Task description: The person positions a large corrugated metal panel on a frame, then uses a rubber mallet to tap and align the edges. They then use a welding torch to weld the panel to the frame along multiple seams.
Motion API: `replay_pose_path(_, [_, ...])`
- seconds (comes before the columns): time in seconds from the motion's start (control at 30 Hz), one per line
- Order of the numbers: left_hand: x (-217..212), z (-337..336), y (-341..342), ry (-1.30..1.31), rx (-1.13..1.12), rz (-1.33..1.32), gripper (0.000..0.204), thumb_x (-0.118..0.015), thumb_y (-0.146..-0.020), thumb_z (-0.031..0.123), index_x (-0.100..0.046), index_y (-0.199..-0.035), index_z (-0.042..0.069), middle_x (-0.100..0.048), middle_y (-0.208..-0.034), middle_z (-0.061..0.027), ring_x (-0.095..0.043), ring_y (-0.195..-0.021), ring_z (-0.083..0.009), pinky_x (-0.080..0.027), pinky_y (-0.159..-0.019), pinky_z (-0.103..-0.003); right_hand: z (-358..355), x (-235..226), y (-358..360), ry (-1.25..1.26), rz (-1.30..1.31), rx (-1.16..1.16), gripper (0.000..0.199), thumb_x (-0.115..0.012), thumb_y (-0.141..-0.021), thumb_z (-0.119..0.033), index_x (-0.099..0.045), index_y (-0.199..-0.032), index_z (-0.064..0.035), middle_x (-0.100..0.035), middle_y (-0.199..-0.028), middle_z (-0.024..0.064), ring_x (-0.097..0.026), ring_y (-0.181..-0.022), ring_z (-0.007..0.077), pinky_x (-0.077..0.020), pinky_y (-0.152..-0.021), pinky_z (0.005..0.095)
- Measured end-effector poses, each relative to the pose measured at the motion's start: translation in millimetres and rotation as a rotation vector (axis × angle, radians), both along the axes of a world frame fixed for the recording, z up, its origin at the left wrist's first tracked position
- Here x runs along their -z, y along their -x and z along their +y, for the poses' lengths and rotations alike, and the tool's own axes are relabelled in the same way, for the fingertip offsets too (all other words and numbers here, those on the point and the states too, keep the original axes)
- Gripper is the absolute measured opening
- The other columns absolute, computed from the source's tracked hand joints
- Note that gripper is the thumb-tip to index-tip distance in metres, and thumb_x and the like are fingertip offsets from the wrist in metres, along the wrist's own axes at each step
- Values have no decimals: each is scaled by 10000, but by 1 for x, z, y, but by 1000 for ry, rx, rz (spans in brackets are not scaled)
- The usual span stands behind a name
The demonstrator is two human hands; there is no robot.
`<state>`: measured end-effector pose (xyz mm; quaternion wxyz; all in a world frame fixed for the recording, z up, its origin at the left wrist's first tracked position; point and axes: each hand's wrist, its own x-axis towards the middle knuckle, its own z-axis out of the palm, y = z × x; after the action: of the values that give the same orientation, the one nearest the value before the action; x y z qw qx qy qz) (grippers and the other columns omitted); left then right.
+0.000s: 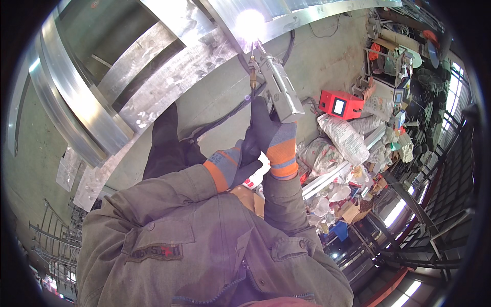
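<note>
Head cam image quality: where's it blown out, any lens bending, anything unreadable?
Head view: white glare at the tip of the grey tool in the right hand hides detail there; head view: highlights streak the metal rails at left, bowed by the fisheye; head view: black corners, and the red box has a mostly white, unreadable screen.

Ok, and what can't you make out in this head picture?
In the head view:
Tip of the silver torch: lost in white glare.
What the left hand grips: unclear, dark gloves overlap.
Torch handle: covered by the right hand.
Metal frame's far end: cut off by the top edge.
Red box's screen: too small and bright.
</note>
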<state>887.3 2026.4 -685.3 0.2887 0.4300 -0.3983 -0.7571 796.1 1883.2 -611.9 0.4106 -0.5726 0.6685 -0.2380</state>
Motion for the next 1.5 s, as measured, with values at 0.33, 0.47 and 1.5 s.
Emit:
replay_pose_path(0.33, [-11, -5, -1, -79, 4, 28, 552, -785, -1028, 401, -628, -1406, 30, -758, -1174, -198, -748, -1111, -354, -573, -967, -482, 5, -2, 1, -30, -35, 18, 321, -777, -1022, -259, -750, -1185, 17, -749, -798, 54, -730, -705, 133, -541, -609, 340])
replay_pose_path(0.47, [-24, -14, -11, -94, 1, 133, 513, -784, -1034, 348, -645, -1408, 26, -750, -1209, -205, -739, -1125, -338, -570, -991, -476, 7, -3, 0, -22, -53, 18, 304, -775, -1025, -254, -749, -1169, 12, -738, -788, 43, -720, -696, 129, -533, -600, 335])
replay_pose_path(1.5, [-3, 15, 5, -31, 79, -7, 649, -759, -1020, 493, -596, -1406, -2, -740, -1110, -236, -741, -1036, -418, -578, -923, -501, 21, -11, 2, -113, -53, 62, 268, -781, -1026, -235, -736, -1125, 10, -721, -759, 35, -704, -657, 121, -520, -573, 329])
